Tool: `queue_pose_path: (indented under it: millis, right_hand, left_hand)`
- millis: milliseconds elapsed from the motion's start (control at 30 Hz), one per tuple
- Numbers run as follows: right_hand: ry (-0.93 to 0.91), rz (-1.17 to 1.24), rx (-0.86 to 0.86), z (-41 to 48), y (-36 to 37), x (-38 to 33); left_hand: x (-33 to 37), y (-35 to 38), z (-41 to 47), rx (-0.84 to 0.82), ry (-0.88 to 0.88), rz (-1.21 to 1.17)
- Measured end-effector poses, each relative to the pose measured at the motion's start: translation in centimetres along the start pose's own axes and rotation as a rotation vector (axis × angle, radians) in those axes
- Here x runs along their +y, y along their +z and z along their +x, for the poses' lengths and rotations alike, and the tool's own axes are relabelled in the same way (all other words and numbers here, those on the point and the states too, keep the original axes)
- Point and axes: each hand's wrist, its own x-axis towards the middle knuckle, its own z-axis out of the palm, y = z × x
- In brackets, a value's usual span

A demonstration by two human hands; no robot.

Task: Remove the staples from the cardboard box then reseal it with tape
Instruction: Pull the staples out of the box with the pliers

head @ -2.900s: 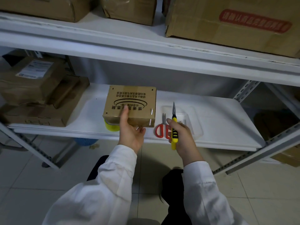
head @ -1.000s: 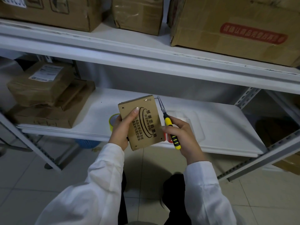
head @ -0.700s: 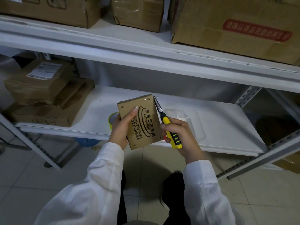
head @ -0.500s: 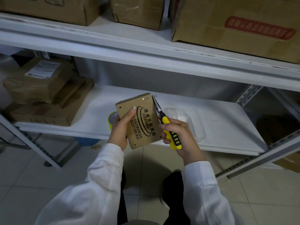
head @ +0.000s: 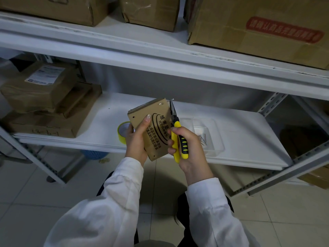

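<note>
The shelf (head: 249, 136) and tiled floor (head: 53, 202) fill the frame. At centre, the left hand (head: 137, 141) grips the cardboard box (head: 156, 132) upright. The right hand (head: 188, 148) squeezes pliers (head: 177, 124) at its top right corner. A slip could tear the cardboard. Right of it, a tray (head: 213, 125) holds staples (head: 203, 139).

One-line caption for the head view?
Left hand holds small cardboard box; right hand grips yellow pliers, tip at its top corner.
</note>
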Motion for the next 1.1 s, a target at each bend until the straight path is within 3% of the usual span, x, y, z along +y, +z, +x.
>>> queue_pose_path:
  millis: [300, 467, 1100]
  right_hand:
    - [0.113, -0.242, -0.016, -0.4, -1.5, -2.3]
    - [0.083, -0.076, -0.029, -0.5, -0.8, -1.4]
    - [0.028, 0.256, 0.199, -0.5, 1.5, -0.2]
  left_hand:
    - [1.4, -1.8, 0.2, -0.068, -0.003, 0.171]
    - [1.2, -1.6, 0.1, -0.099, -0.018, 0.129]
    - [-1.3, 1.5, -1.0, 0.14, 0.025, -0.049]
